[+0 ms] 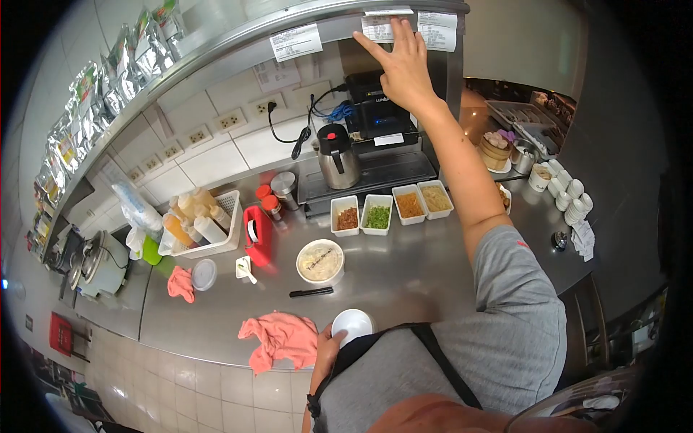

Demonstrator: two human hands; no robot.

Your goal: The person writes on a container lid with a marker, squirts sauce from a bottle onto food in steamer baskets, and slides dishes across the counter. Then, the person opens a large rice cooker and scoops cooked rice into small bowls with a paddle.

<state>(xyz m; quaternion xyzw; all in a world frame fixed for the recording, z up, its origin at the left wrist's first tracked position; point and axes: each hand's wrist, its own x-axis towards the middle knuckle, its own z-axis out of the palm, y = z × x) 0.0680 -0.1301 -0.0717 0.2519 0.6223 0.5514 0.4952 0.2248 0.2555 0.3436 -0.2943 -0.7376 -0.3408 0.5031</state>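
My right hand (406, 68) is raised to the metal shelf edge, fingers spread, over a printed receipt (377, 30). Whether the fingertips press on the paper I cannot tell. A second receipt (437, 32) hangs to its right and another receipt (296, 42) to its left. Low at the counter's front edge, my left hand (328, 351) grips the side of a white bowl (352, 326). A salmon-pink cloth (280, 340) lies beside that hand. Farther in stands a round white tub (320, 262) with handwriting on top and pale food showing. A black marker (311, 292) lies in front of it.
Behind the tub are small trays of toppings, one with chopped greens (377, 215). A steel jug (338, 159), a black printer (379, 105), a red tape dispenser (256, 234) and a basket of squeeze bottles (232, 234) stand farther back. Stacked white cups (575, 189) are at right.
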